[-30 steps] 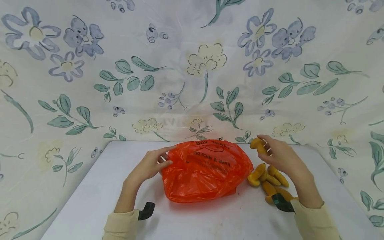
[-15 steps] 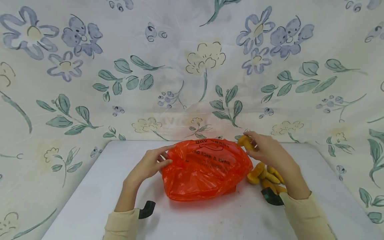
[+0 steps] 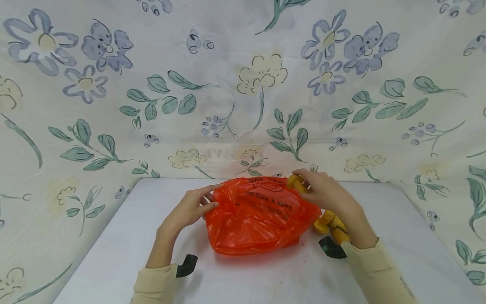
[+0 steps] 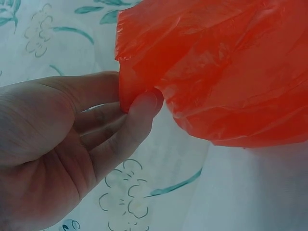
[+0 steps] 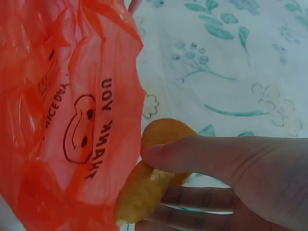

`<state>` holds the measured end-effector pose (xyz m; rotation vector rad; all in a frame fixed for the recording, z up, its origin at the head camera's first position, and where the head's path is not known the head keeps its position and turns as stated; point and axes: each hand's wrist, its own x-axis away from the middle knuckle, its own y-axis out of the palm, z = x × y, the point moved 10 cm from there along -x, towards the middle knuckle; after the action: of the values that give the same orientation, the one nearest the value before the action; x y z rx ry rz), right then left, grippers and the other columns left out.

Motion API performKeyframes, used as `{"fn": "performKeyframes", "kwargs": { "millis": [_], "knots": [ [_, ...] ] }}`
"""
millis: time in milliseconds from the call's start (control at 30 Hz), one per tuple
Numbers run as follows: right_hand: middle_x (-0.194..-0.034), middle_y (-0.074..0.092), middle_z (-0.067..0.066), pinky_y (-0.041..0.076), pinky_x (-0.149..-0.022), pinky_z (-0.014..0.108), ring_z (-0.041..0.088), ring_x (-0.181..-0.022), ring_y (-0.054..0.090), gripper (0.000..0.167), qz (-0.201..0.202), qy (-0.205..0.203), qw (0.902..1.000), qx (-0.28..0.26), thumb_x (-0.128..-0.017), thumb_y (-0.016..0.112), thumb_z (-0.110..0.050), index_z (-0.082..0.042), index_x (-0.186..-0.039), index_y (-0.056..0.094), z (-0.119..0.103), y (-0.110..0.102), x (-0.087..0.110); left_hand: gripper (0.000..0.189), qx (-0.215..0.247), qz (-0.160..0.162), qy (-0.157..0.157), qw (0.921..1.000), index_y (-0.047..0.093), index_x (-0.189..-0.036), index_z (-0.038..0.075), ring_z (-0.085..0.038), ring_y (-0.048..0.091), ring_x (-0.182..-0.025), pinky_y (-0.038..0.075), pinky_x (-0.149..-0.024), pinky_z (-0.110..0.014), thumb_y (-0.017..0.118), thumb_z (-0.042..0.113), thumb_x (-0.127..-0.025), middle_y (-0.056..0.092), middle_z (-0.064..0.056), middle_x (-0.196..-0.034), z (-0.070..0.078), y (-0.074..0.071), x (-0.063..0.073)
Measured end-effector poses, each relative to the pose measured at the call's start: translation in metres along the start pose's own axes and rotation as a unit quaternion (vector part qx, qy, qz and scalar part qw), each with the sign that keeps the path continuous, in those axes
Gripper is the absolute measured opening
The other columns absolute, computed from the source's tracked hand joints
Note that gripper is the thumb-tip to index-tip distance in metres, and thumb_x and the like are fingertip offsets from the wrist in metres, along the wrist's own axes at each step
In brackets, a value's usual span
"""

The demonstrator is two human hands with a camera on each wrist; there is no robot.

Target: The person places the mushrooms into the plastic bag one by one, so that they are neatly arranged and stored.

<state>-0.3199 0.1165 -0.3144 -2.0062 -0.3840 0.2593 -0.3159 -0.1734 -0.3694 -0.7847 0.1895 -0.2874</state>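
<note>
A red plastic bag [image 3: 258, 219] with black print stands puffed out in the middle of the white table. My left hand [image 3: 191, 207] pinches its left edge; in the left wrist view the thumb and fingers [image 4: 139, 115] close on the film. My right hand [image 3: 326, 192] holds a yellow-brown mushroom [image 3: 296, 183] over the bag's upper right edge. The right wrist view shows this mushroom [image 5: 144, 192] between thumb and fingers, beside the printed side of the bag. More such mushrooms [image 3: 322, 223] lie in a pile right of the bag, partly hidden by my right forearm.
The white table [image 3: 114, 253] ends at the back against a flower-printed cloth [image 3: 228, 84]. A black curved piece sticks out from each wrist, one at the left cuff [image 3: 187, 266] and one at the right cuff [image 3: 332, 247].
My right hand has carried the mushroom leftward from above the pile to the bag's upper right edge. The left hand and the bag have stayed nearly still.
</note>
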Motion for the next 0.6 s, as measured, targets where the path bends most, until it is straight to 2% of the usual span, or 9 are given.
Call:
{"fn": "performKeyframes", "kwargs": {
  "millis": [200,367,500,600],
  "knots": [
    [-0.118,0.066,0.007,0.058,-0.088,0.04,0.024,-0.102,0.061,0.058,-0.005,-0.041,0.9991,0.011,-0.087,0.074,-0.015,-0.01,-0.139,0.051,-0.018,0.007,-0.006,0.054,0.0,0.002,0.008,1.0,0.051,-0.143,0.016,-0.016,0.064,-0.079,0.059,-0.06,-0.025,0.067,0.009,-0.092,0.068,-0.01,-0.102,-0.001,0.0,-0.001],
    [-0.106,0.066,0.004,0.056,-0.08,0.032,0.02,-0.091,0.058,0.058,-0.018,-0.047,0.9982,0.032,-0.086,0.076,-0.021,-0.012,-0.138,0.052,-0.024,0.016,-0.015,0.054,0.0,0.004,0.011,0.9999,0.051,-0.143,0.015,-0.016,0.065,-0.078,0.059,-0.06,-0.025,0.067,0.008,-0.092,0.069,-0.011,-0.102,0.001,0.0,-0.001],
    [-0.101,0.065,0.003,0.053,-0.077,0.029,0.019,-0.087,0.056,0.055,-0.027,-0.066,0.996,0.053,-0.087,0.075,-0.019,-0.012,-0.136,0.053,-0.031,0.024,-0.021,0.053,-0.001,0.003,0.007,1.0,0.052,-0.143,0.015,-0.016,0.065,-0.079,0.059,-0.06,-0.025,0.066,0.008,-0.092,0.069,-0.011,-0.103,0.0,0.0,-0.001],
    [-0.099,0.064,0.002,0.052,-0.075,0.028,0.018,-0.085,0.056,0.053,-0.036,-0.078,0.9952,0.048,-0.087,0.075,-0.016,-0.012,-0.135,0.054,-0.037,0.031,-0.024,0.053,-0.001,0.003,0.006,1.0,0.052,-0.143,0.014,-0.016,0.065,-0.079,0.059,-0.06,-0.025,0.066,0.008,-0.092,0.069,-0.011,-0.103,0.0,0.0,-0.002]
  ]
}}
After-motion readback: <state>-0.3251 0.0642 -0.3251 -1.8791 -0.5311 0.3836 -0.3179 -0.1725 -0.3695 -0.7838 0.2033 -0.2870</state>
